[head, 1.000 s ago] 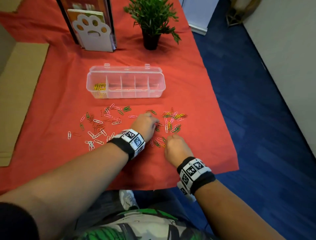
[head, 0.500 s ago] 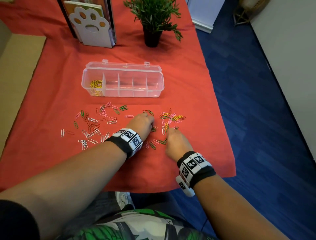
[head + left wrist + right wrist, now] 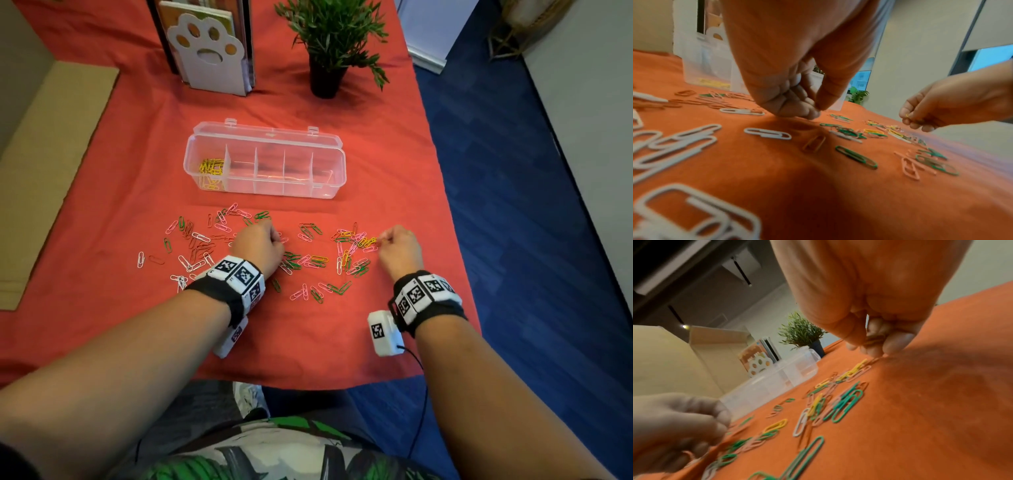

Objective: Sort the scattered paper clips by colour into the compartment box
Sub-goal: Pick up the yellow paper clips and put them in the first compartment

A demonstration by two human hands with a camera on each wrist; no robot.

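Gathering yellows | right hand (image 3: 399, 248) pinches yellow wire paper clips (image 3: 873, 339) at scatter's right edge | left hand (image 3: 260, 248) curled, contents unclear | clear plastic compartment box (image 3: 267, 164) far-centre on desk, yellows leftmost.

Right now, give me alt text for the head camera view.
Two hands, left hand and right hand, pick at coloured paper clips scattered on a red cloth. Behind them a clear box holds yellow clips in its leftmost compartment.
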